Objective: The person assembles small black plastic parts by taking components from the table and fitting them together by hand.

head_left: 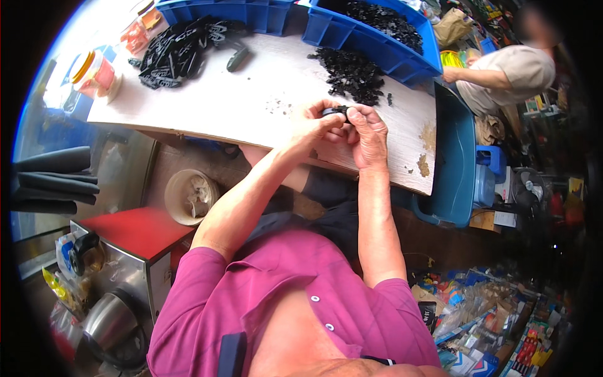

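Fingers of the left hand [314, 125] and right hand [369, 136] are bent, pinching a small black part [337, 110] between them; beneath spreads the white table [232, 100]; at its far side sit two blue bins [377, 55]; left lies a heap of long black pieces [179, 53]; nearer the hands, a smaller heap of black bits [352, 75].

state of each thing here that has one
left hand, closed on black part
right hand, closed on black part
black part, held in both hands
small black pieces, heaped loosely
right blue bin, open, pieces inside
nearest jar, lid on
bucket, open, whitish stuff inside
teal tub, open
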`<state>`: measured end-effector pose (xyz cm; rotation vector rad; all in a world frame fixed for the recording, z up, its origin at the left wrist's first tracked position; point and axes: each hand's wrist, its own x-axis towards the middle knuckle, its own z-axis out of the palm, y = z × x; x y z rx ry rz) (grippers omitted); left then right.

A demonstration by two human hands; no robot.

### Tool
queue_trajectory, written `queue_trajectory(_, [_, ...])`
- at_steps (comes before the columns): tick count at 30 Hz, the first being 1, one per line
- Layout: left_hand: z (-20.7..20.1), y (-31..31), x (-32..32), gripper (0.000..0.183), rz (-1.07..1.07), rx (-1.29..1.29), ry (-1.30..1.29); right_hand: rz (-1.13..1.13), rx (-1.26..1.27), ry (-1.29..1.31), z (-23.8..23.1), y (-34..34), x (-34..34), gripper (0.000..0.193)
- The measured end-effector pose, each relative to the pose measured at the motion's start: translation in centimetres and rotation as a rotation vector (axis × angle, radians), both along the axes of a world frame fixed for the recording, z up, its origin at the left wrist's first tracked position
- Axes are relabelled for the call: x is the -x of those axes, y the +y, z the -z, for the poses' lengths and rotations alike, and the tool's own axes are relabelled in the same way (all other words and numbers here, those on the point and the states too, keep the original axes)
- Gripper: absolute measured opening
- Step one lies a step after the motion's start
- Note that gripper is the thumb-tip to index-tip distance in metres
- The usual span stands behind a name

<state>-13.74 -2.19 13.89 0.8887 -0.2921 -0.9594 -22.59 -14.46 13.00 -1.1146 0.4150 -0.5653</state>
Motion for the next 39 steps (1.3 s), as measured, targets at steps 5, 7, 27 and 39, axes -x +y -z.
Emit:
queue_trajectory(5, [-0.6,-0.6,0.2,0.011,-0.063,-0.107,-0.002,-0.038,0.001,-0.002,-0.6,0.1,0.0,0.014])
queue_trajectory(7, [-0.3,-0.9,0.2,0.01,-0.11,-0.13,0.013,-0.038,0.0,0.019,-0.8,0.3,0.1,0.015])
queue_trajectory(27, [0.3,0.0,-0.6,0.015,-0.099,-0.07,-0.072,0.043,0.193,0.128,0.7,0.1,0.3,0.025])
queue_trajectory(39, [2.2,-4.7,-12.6,0.028,-0.524,-0.809,-1.732,0.86,-0.265,0.243,-3.8,-7.9,6.6,0.045])
